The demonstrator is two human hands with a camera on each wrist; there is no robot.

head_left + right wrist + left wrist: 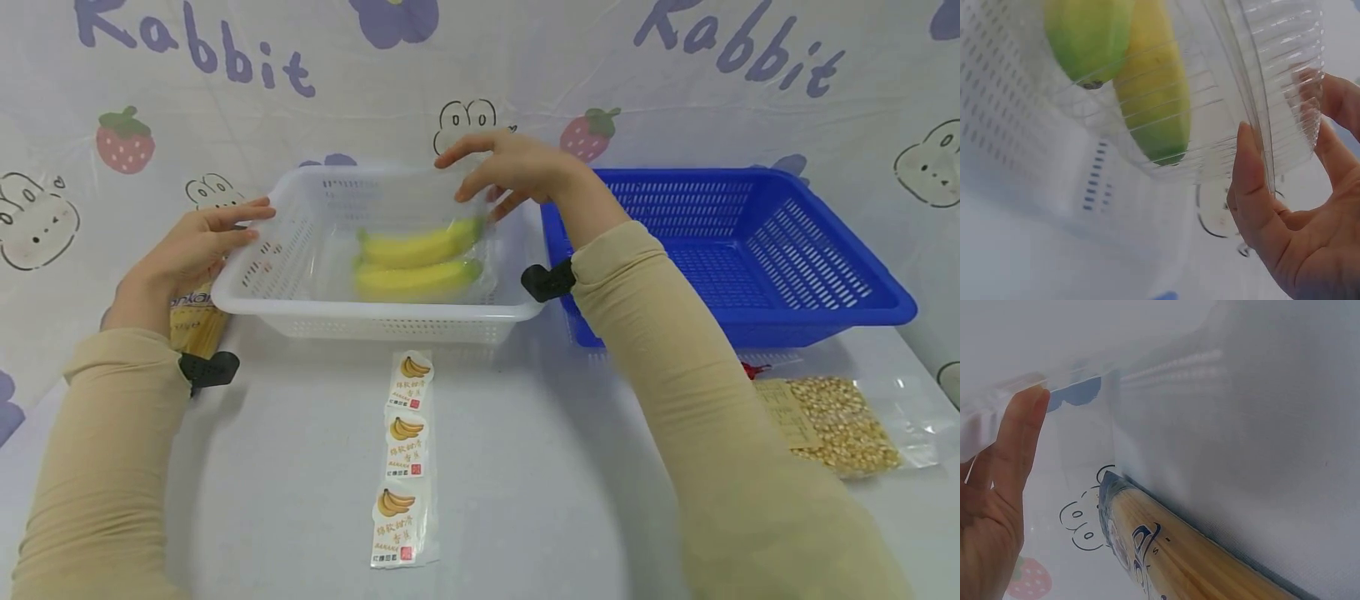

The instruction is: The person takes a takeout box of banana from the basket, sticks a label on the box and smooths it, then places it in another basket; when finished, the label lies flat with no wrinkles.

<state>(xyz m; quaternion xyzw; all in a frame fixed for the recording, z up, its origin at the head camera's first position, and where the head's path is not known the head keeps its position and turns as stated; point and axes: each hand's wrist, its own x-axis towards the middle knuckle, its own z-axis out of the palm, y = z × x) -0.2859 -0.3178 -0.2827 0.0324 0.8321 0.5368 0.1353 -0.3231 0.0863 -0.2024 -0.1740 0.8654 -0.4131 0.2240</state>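
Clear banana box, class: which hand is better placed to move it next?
Likely the right hand: it pinches the clear box holding the bananas, while the left hand touches the rim of the white basket.

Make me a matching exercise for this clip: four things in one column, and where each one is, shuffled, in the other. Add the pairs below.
Things
1. clear plastic container
2. strip of banana stickers
3. bag of kernels
4. yellow packet

Places
A. on the table, in front of the blue basket
B. just left of the white basket
C. in the fingers of the right hand
D. on the table, in front of the white basket

Pairs: 1-C, 2-D, 3-A, 4-B
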